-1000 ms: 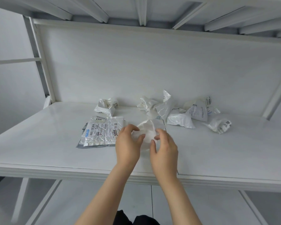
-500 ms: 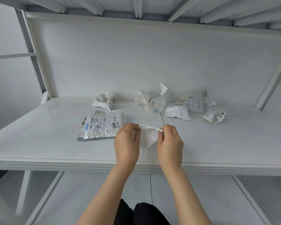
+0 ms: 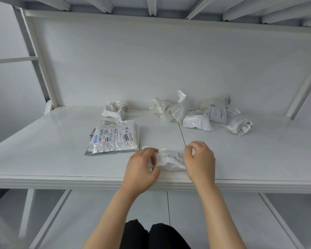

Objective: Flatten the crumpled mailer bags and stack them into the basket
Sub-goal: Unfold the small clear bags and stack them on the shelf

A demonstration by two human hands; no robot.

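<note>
A small white crumpled mailer bag (image 3: 171, 159) with a printed label is stretched between my two hands near the shelf's front edge. My left hand (image 3: 142, 169) pinches its left end and my right hand (image 3: 200, 161) pinches its right end. A stack of flattened mailer bags (image 3: 115, 139) lies to the left on the white shelf (image 3: 43, 150). Several crumpled bags (image 3: 192, 112) sit at the back, one more crumpled bag (image 3: 115, 109) behind the stack, and another crumpled bag (image 3: 240, 125) at the right. No basket is in view.
The shelf has a white back panel (image 3: 169, 65), slanted metal uprights at both sides and beams overhead. A lower shelf (image 3: 205, 221) shows beneath the front edge, with dark clothing at the bottom.
My hands have moved apart, pulling the small bag wider. It has gone from a rounded wad to a stretched, flatter shape with its label showing.
</note>
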